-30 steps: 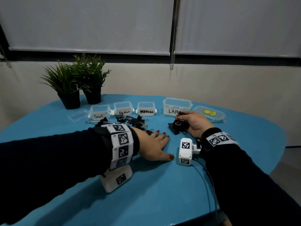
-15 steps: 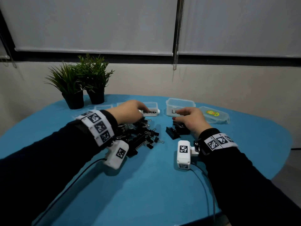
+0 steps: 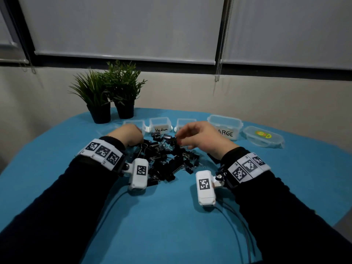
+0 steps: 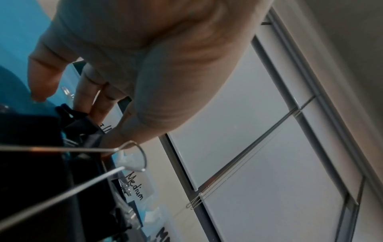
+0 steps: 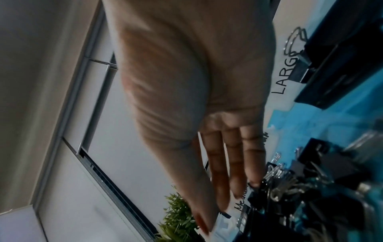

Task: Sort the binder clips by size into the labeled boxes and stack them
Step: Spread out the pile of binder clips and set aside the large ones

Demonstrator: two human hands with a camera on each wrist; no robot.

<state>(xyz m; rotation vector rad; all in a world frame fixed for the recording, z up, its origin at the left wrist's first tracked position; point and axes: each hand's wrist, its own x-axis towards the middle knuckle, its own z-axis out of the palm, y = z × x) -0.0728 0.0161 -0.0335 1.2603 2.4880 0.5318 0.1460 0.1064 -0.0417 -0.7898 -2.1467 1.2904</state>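
Now, clips: we see the black binder clips [image 3: 167, 159] heaped mid-table [image 3: 171, 216], before the boxes [image 3: 161, 125] along the far edge.
Left hand [image 3: 129, 135]: fingers curled onto clips at the heap's far left.
Right hand [image 3: 202, 139]: fingers extended, relaxed, tips at the heap.

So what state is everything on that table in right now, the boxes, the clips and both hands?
Binder clips: unsorted, heaped on the table.
Medium box: open, looks empty.
Large box: open, lid off.
Lidded box: closed.
Left hand: fingers on a black clip; grip unclear.
Right hand: fingers relaxed, reaching into the heap, holding nothing.
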